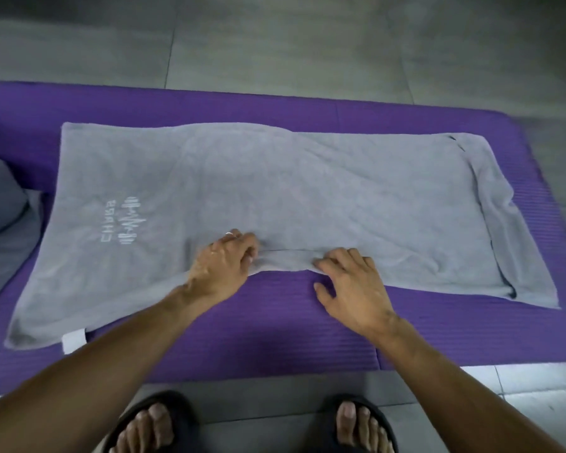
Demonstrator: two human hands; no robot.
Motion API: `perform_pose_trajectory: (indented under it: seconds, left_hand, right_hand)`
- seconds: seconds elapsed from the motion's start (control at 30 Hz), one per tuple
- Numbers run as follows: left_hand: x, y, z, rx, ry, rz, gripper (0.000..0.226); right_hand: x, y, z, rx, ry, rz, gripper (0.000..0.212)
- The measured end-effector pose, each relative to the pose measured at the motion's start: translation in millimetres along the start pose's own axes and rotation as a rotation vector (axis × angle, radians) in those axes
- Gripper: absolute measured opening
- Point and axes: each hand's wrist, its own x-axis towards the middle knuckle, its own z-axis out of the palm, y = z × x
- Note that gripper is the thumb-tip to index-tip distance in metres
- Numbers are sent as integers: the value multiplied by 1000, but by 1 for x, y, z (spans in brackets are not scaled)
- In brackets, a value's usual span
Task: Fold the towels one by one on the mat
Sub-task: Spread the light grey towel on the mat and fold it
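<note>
While a purple mat (275,325) is lying across the grey tiled floor (275,44), a grey towel (307,191) is spreading flat over it. The left hand (223,264) is pinching the towel's near edge with curled fingers; the right hand (350,286) is resting relaxed fingertips on that edge. More grey fabric (0,217) is sitting at the mat's left end. Sandalled feet (252,426) are standing below.

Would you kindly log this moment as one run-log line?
towel spread on mat | left hand pinching near edge | right hand fingertips on edge | fold not yet made
</note>
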Motion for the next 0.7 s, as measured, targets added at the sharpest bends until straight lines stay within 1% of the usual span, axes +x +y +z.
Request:
perform_pose_trajectory:
  seconds: [0.1,0.17,0.23,0.27,0.3,0.33,0.37,0.4,0.43,0.47,0.5,0.53,0.6,0.63,0.7]
  left_hand:
    - [-1,2,6,94,53,113,18]
    - [-7,2,8,152,67,152,6]
    - [-15,-1,9,235,14,184,26]
    - [-18,-4,8,274,-8,191,32]
    - [-19,-8,9,298,2,207,33]
    - [-21,-9,7,305,8,204,30]
    - [-22,-11,8,304,48,218,25]
    - [-23,-11,5,294,80,242,17]
    - [-25,-11,3,286,111,281,14]
    - [-29,-10,-1,283,120,317,18]
    - [-34,-10,-3,296,134,361,23]
    - [-40,-9,-7,319,131,395,24]
    - [-57,-9,-8,349,104,441,24]
    - [-65,-10,-7,352,90,450,25]
    - [-79,-13,-5,412,56,413,31]
  right_hand:
    - [10,1,4,20,24,10,30]
    - [13,3,5,54,61,17,30]
    - [13,3,0,176,66,55,26]
    - [12,4,-5,292,31,96,25]
    - [10,6,-9,434,-36,157,24]
    - [8,9,-14,558,-115,211,23]
    - [7,12,-17,632,-180,248,22]
    - [5,14,-18,644,-224,260,20]
    - [4,16,-18,603,-241,253,18]
    - [3,17,-17,505,-222,212,14]
    - [1,15,-15,385,-179,141,11]
    - [-2,10,-13,275,-134,54,14]
    - [-9,-6,-7,113,-81,-133,31]
    - [-11,-18,-4,68,-62,-211,38]
    - [-13,-47,5,29,-39,-339,48]
